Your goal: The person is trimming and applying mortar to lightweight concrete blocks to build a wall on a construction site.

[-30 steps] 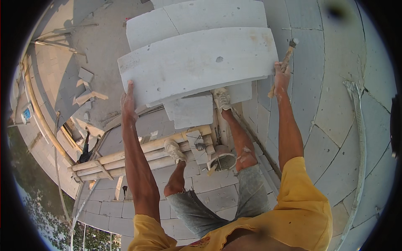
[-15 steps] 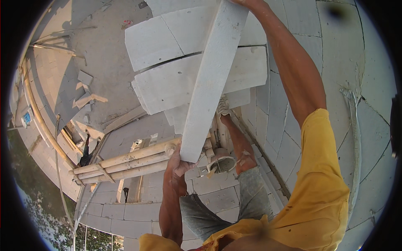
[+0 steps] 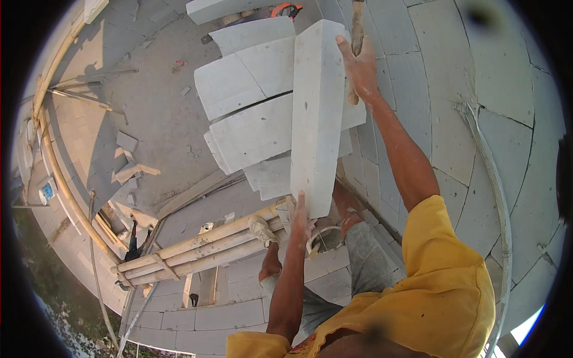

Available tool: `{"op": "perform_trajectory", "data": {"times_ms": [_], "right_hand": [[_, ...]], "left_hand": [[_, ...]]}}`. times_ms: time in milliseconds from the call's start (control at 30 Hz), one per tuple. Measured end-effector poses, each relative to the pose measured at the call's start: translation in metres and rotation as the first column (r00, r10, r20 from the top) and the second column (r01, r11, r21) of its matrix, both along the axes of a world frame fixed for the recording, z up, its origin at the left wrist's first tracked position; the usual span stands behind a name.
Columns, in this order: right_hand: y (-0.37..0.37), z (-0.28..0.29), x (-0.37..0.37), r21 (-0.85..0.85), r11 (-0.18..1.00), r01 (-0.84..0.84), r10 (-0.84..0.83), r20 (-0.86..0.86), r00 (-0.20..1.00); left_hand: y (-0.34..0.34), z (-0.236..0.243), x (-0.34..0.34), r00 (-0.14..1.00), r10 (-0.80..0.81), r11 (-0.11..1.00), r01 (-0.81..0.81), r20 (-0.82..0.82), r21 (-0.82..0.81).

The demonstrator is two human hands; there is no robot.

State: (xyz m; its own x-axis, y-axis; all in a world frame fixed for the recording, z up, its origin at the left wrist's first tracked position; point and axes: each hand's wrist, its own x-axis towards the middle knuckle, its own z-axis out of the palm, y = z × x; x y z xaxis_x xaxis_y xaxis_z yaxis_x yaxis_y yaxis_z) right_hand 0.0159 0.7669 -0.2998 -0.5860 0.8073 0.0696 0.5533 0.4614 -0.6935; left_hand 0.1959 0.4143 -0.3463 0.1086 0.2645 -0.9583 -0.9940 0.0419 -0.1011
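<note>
My left hand (image 3: 298,215) grips the near end of a long white block (image 3: 316,119), its thumb along the side. At the block's far end, my right hand (image 3: 362,70) is closed on a wooden-handled tool (image 3: 356,27), with fingertips against the block's right edge; the tool's top runs out of frame. The block stands lengthwise, pointing away from me, over a stack of pale slab-like blocks (image 3: 245,137), some cracked or split by gaps.
Bamboo poles (image 3: 197,250) lie across by my feet, beside a bucket (image 3: 327,241). A block wall (image 3: 441,119) with a pale strip (image 3: 495,179) curves along the right. An orange tool (image 3: 286,10) lies beyond the stack. A person (image 3: 134,244) is at the left, below offcuts (image 3: 126,141).
The block has turned from crosswise to lengthwise. My right hand swung up, then came down and right along the far end; my left hand moved rightward and down to the near end.
</note>
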Motion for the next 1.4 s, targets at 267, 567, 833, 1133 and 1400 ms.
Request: {"op": "perform_trajectory", "data": {"times_ms": [267,567,833,1133,1400], "right_hand": [[-0.001,0.022,0.039,-0.617,0.785,0.058,-0.171,-0.126,0.977],[-0.001,-0.018,-0.031,-0.281,0.948,0.150,-0.146,0.035,0.989],[-0.012,-0.029,-0.032,-0.207,0.964,0.166,-0.157,0.058,0.986],[-0.004,-0.034,-0.037,-0.174,0.969,0.173,-0.154,0.118,0.981],[-0.037,-0.018,-0.034,-0.172,0.946,0.276,-0.252,0.153,0.956]], "left_hand": [[0.050,0.035,-0.013,0.199,-0.871,0.471,0.603,-0.449,-0.644],[0.094,0.019,-0.023,0.044,-0.828,0.511,0.468,-0.558,-0.721],[0.088,0.018,-0.020,0.062,-0.772,0.575,0.490,-0.632,-0.655],[0.087,0.015,-0.022,0.063,-0.745,0.600,0.497,-0.664,-0.627],[0.079,0.008,-0.009,0.062,-0.756,0.590,0.495,-0.652,-0.637]]}}
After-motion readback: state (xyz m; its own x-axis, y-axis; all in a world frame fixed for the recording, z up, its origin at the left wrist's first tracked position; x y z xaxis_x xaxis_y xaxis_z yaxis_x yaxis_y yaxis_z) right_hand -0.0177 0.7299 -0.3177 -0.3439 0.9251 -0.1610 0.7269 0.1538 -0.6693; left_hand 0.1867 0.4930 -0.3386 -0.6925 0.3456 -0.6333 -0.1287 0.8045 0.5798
